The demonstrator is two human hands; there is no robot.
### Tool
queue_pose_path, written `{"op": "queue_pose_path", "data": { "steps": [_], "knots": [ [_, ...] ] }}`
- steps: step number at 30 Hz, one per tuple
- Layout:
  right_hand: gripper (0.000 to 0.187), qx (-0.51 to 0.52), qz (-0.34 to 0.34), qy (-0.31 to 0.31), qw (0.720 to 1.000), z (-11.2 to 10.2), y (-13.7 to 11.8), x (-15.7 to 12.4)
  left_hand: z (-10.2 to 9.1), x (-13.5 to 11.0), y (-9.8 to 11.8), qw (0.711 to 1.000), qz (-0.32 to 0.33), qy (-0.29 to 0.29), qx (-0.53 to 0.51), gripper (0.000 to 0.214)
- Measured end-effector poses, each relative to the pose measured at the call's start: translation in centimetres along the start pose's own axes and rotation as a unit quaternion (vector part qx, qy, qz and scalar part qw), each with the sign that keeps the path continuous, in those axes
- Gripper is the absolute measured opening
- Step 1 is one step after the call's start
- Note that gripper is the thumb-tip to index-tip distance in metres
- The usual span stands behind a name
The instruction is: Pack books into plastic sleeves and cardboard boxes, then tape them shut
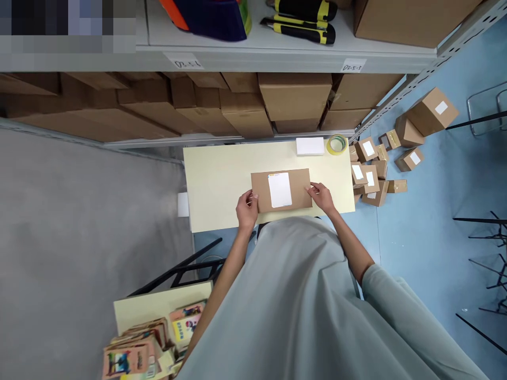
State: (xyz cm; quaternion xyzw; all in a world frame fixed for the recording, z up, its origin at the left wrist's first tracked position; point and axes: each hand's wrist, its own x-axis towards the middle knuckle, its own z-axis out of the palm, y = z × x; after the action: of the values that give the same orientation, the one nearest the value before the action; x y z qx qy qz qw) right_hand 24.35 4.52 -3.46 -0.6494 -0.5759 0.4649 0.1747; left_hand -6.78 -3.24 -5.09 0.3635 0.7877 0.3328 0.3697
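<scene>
A flat brown cardboard box (259,192) with a white label (280,190) on its top face lies at the front of the cream table (222,184). At its left edge is my left hand (247,209), fingers curled in against the side. My right hand (321,196) grips the opposite edge, thumb and fingertips closed on the cardboard. Behind the box, near the table's back edge, are a stack of white labels (309,146) and a roll of yellowish tape (336,144).
Above the table's back edge runs a metal shelf (269,60) with brown boxes (295,97) below and utility knives (303,29) on it. Labelled parcels (370,177) lie piled on the floor at right. Books (130,356) lie on a second table (158,301) at lower left.
</scene>
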Motion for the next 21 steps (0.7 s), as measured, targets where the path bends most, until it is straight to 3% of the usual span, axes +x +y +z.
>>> {"op": "queue_pose_path", "data": {
  "steps": [6, 9, 12, 16, 21],
  "knots": [
    [0.059, 0.010, 0.034, -0.006, 0.999, 0.1, 0.1, 0.3, -0.2, 0.0, 2.1, 0.994, 0.083, 0.036, 0.066, 0.050],
    [0.055, 0.045, 0.037, -0.035, 0.998, -1.0, 0.0, 1.4, 0.0, 0.7, 4.2, 0.984, 0.141, 0.034, 0.101, 0.048],
    [0.052, 0.094, 0.001, 0.001, 0.996, -2.5, -0.5, 3.7, 1.0, 2.4, 6.7, 0.978, 0.179, 0.005, 0.110, 0.044],
    [0.043, 0.018, -0.051, 0.062, 0.997, -3.9, -1.8, 7.7, 4.1, 5.7, 10.3, 0.967, 0.220, -0.053, 0.113, 0.041],
    [0.039, -0.211, -0.072, 0.029, 0.974, -4.4, -3.9, 12.0, 9.9, 10.1, 14.4, 0.930, 0.272, -0.168, 0.180, 0.047]
  ]
}}
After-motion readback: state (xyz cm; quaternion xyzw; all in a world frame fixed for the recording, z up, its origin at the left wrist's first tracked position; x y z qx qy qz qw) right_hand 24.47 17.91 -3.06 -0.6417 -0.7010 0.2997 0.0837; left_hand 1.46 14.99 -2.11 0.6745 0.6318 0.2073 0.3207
